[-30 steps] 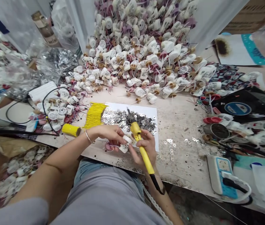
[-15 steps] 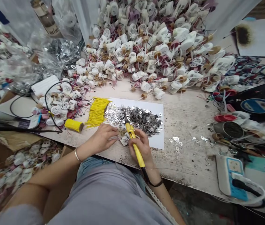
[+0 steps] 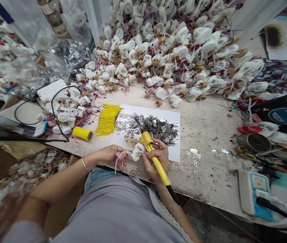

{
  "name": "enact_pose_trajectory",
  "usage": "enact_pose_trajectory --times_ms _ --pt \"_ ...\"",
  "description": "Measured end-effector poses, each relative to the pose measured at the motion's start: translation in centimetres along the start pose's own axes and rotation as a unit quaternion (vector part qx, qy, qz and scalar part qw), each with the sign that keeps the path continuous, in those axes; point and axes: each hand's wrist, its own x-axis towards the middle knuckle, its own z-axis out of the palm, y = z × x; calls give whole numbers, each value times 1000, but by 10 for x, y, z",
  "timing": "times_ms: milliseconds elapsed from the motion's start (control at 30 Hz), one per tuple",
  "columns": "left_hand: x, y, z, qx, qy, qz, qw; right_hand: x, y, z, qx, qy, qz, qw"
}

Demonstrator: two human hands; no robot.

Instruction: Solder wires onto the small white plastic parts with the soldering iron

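My right hand (image 3: pixel 158 160) is closed around a yellow soldering iron (image 3: pixel 156 157), whose dark tip points away over the metal pieces. At the thumb of this hand is a small white plastic housing (image 3: pixel 137 152). My left hand (image 3: pixel 113 156), to its left, is closed on a pink plastic part (image 3: pixel 119 156) with a white strip and thin wires hanging down. The wires seem to run between the pink part and the housing. Beyond both hands, a heap of small metal plates (image 3: pixel 158 128) lies on a white sheet (image 3: pixel 175 153). Cut yellow wires (image 3: pixel 108 119) lie beside the heap.
A yellow wire bundle (image 3: pixel 81 133) lies to the left. White plastic assemblies (image 3: pixel 163 60) are piled along the back. On the right are a round tin (image 3: pixel 256 142) and a power socket (image 3: pixel 256 189). A black cable (image 3: pixel 53 111) loops at the left.
My left hand has lifted a pink part with a white strip into view. The white housing is now raised between my hands, and the soldering iron has shifted slightly right and toward me.
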Motion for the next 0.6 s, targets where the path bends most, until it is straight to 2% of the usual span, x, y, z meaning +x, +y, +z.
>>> enact_pose_trajectory --times_ms 67,133,200,267,300,367,400,467,533,600 --pt "2 -8 -2 -73 -1 -55 996 0 5 3 -26 -23 -56 998" --pt "-4 -11 -4 -87 14 -85 992 0 10 3 -33 -57 -100 993" --pt "-16 -11 -7 -29 62 -93 993 -2 14 1 -39 -78 -126 988" --pt "-30 -9 -7 121 150 -57 980 -3 14 -4 -52 -75 -131 987" --pt "-36 -8 -6 220 201 -19 954 -3 14 -6 -60 -70 -129 987" --pt "-42 -8 -2 413 262 87 868 -3 11 -10 -75 -53 -121 988" --pt "-41 -9 1 490 261 142 819 -3 9 -12 -81 -44 -116 989" --pt "-33 -13 8 606 218 227 731 -3 4 -15 -90 -25 -109 990" --pt "-23 -16 13 686 178 268 653 -4 0 -16 -90 -13 -101 991" --pt "-16 -17 17 734 177 274 596 -7 -5 -17 -75 -4 -82 994"
